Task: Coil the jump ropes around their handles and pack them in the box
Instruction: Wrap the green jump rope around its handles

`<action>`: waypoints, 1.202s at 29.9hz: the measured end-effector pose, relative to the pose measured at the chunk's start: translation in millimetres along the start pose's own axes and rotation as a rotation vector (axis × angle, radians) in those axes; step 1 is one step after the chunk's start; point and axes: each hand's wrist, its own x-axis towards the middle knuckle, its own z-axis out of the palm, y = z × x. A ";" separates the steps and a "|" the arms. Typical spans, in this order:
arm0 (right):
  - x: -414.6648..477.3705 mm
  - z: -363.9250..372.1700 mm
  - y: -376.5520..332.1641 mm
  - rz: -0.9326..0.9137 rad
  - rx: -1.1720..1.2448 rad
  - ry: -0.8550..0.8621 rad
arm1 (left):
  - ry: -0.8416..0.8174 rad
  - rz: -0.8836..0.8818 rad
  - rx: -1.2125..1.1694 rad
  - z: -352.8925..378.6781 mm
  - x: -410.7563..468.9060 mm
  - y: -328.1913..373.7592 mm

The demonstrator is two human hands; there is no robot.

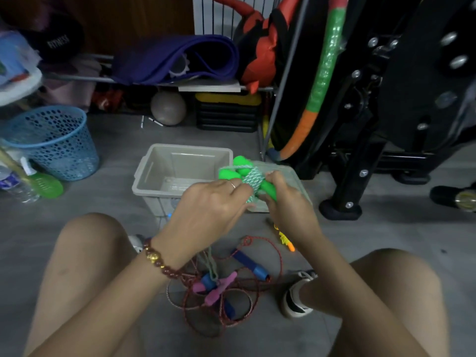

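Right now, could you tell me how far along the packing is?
Nothing packed: the box looks empty. In hand: green rope, coiled round its handles, held by left grip and right grip. Left: the blue rope and pink rope, tangled on the floor.

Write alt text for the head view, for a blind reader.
The left hand and right hand hold a green jump rope, cord coiled around its paired handles, near an open grey box on the floor. Between the person's knees lie tangled ropes with blue and pink handles.
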 end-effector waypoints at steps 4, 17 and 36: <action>-11.6 -0.2 -9.6 -0.201 -0.102 -0.152 | 0.028 -0.063 -0.009 -2.3 -0.3 -11.1; -29.7 0.9 -9.5 -0.566 -0.176 -0.195 | -0.204 -0.488 -0.273 10.4 -7.7 -35.4; -30.3 -51.7 1.4 -0.452 0.392 -0.432 | -0.308 -0.537 -0.960 17.8 -9.2 -55.0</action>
